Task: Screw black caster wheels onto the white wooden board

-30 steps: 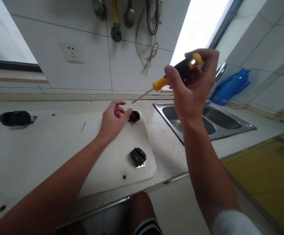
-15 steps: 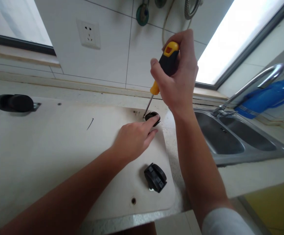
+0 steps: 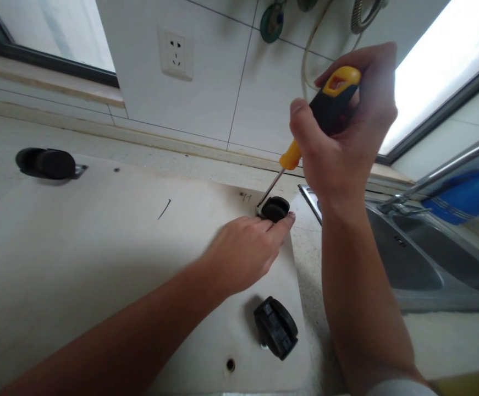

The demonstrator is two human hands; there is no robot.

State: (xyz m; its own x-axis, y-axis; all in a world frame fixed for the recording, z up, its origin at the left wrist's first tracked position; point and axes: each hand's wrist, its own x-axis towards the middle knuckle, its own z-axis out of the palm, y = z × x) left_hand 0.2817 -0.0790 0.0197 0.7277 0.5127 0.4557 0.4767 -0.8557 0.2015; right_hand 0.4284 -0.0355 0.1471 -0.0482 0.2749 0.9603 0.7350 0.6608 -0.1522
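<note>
A pale speckled stone countertop [image 3: 37, 137] is carrying a flat, round-cornered whitish board [image 3: 78, 264]. Three black caster wheels are sitting on the board: one [image 3: 275, 209] at the left hand's [image 3: 243, 253] fingertips, one [image 3: 276, 328] just below that hand, one [image 3: 47, 163] far to its left.

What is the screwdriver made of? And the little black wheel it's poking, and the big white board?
The screwdriver looks like a thin, shiny metal shaft in a yellow and black handle, probably plastic or rubber, matte. The black caster wheel looks like dull hard plastic on a small silvery metal plate. The white board seems to be coated wood or laminate: smooth, pale, with rounded corners and drilled holes.
</note>
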